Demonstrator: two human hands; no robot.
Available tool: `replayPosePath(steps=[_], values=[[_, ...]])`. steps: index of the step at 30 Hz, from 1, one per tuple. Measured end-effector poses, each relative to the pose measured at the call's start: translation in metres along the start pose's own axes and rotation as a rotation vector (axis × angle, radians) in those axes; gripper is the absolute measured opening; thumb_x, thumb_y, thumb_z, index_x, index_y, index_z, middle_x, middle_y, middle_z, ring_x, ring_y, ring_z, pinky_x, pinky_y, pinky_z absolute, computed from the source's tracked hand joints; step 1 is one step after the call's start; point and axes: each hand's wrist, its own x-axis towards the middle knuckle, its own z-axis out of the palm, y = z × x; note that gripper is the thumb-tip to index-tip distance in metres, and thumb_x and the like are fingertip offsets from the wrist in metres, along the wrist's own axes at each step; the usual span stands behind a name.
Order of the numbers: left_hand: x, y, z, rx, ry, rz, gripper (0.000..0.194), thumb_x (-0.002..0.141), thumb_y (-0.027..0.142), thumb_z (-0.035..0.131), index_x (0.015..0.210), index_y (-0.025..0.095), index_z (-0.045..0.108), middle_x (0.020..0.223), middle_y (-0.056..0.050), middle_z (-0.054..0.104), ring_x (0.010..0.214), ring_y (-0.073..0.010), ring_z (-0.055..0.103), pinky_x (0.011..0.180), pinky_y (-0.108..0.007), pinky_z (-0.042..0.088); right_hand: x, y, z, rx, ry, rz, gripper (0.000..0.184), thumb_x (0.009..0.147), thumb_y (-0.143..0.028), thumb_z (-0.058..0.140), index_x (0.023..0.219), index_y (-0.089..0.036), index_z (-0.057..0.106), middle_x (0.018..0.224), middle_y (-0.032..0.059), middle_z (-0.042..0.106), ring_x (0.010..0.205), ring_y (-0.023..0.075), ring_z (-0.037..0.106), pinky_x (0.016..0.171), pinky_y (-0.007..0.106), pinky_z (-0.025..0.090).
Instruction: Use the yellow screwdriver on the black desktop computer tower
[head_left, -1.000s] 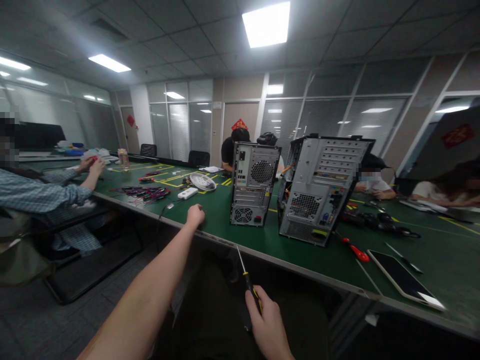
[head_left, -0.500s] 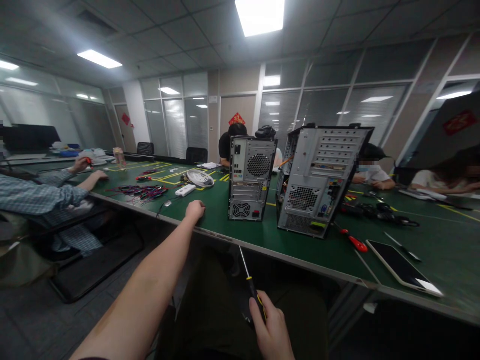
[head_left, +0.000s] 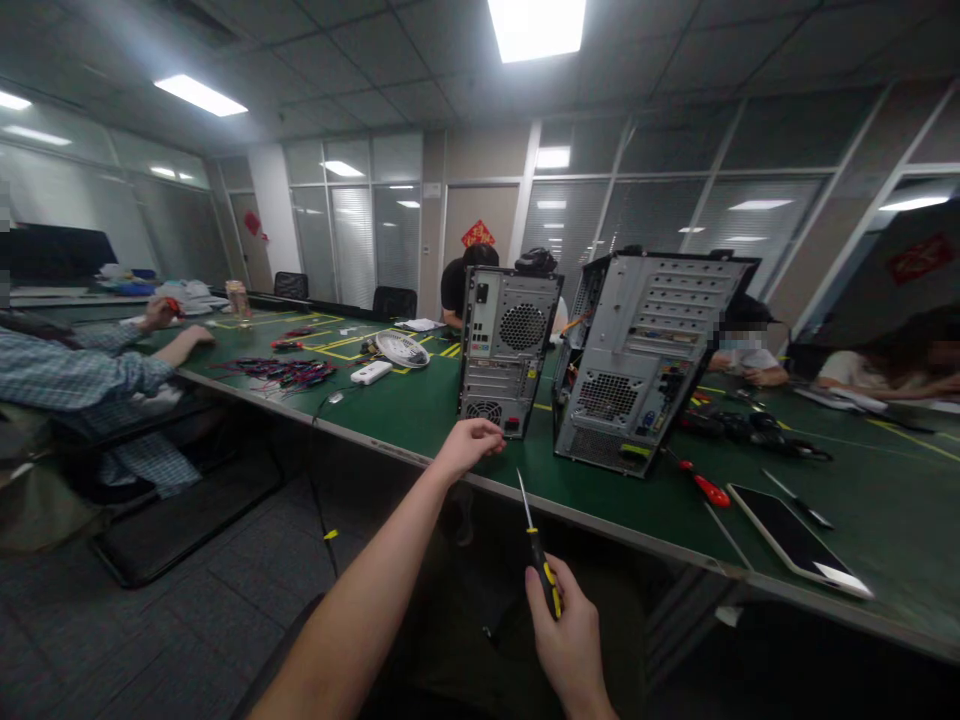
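My right hand (head_left: 571,640) is closed round the black-and-yellow handle of a screwdriver (head_left: 534,540), whose shaft points up toward the table edge. My left hand (head_left: 471,443) reaches out over the near edge of the green table (head_left: 420,410), fingers curled together in a pinch; what they hold, if anything, is too small to see. It hovers just in front of the smaller computer case (head_left: 508,348), which stands upright with its back panel toward me. A larger open case (head_left: 645,355) stands to the right of it.
A red-handled screwdriver (head_left: 703,487), a tablet (head_left: 795,540) and black cables (head_left: 750,428) lie right of the cases. A small fan (head_left: 402,348), white remote (head_left: 371,372) and coloured wires (head_left: 285,371) lie to the left. Other people sit around the table; a plaid sleeve (head_left: 75,375) rests at left.
My left hand left the table edge at the left and moved right, toward the smaller case. My right hand with the screwdriver shifted a little right and up.
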Motion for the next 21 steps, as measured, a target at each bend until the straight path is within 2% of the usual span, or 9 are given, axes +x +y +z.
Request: replayPosePath(steps=[5, 8, 10, 14, 21], values=[[0.016, -0.009, 0.019, -0.145, -0.026, -0.095, 0.026, 0.075, 0.032, 0.077, 0.087, 0.010, 0.070, 0.077, -0.009, 0.074, 0.070, -0.0132, 0.067, 0.065, -0.023, 0.050, 0.014, -0.012, -0.011, -0.067, 0.074, -0.023, 0.043, 0.091, -0.047, 0.055, 0.120, -0.016, 0.059, 0.087, 0.0069, 0.073, 0.074, 0.0191, 0.069, 0.065, 0.023, 0.050], [0.019, -0.013, 0.023, -0.208, -0.040, -0.165, 0.027, 0.080, 0.035, 0.074, 0.088, 0.010, 0.071, 0.081, -0.011, 0.074, 0.074, -0.0146, 0.069, 0.068, -0.025, 0.052, 0.030, -0.026, -0.019, -0.173, 0.076, -0.067, 0.039, 0.091, -0.045, 0.054, 0.120, -0.019, 0.059, 0.085, 0.0055, 0.072, 0.069, 0.0186, 0.069, 0.063, 0.024, 0.048], [0.020, -0.014, 0.024, -0.227, -0.047, -0.197, 0.029, 0.083, 0.037, 0.071, 0.089, 0.009, 0.071, 0.083, -0.013, 0.074, 0.075, -0.0154, 0.070, 0.069, -0.025, 0.052, 0.042, -0.035, -0.022, -0.255, 0.054, -0.102, 0.037, 0.091, -0.042, 0.051, 0.120, -0.021, 0.060, 0.089, 0.0058, 0.073, 0.074, 0.0199, 0.070, 0.066, 0.025, 0.048], [0.019, -0.013, 0.022, -0.256, -0.038, -0.213, 0.033, 0.089, 0.040, 0.064, 0.091, 0.008, 0.071, 0.085, -0.014, 0.075, 0.076, -0.0163, 0.071, 0.070, -0.026, 0.053, 0.057, -0.048, -0.021, -0.405, 0.043, -0.117, 0.033, 0.090, -0.039, 0.050, 0.116, -0.023, 0.061, 0.077, 0.0033, 0.072, 0.064, 0.0206, 0.068, 0.058, 0.025, 0.042], [0.015, -0.010, 0.020, -0.288, -0.014, -0.228, 0.033, 0.093, 0.038, 0.058, 0.091, 0.008, 0.071, 0.083, -0.014, 0.075, 0.077, -0.0164, 0.072, 0.069, -0.024, 0.053, 0.061, -0.051, -0.014, -0.476, 0.031, -0.113, 0.030, 0.091, -0.037, 0.048, 0.114, -0.024, 0.061, 0.075, 0.0021, 0.071, 0.066, 0.0210, 0.068, 0.059, 0.025, 0.039]])
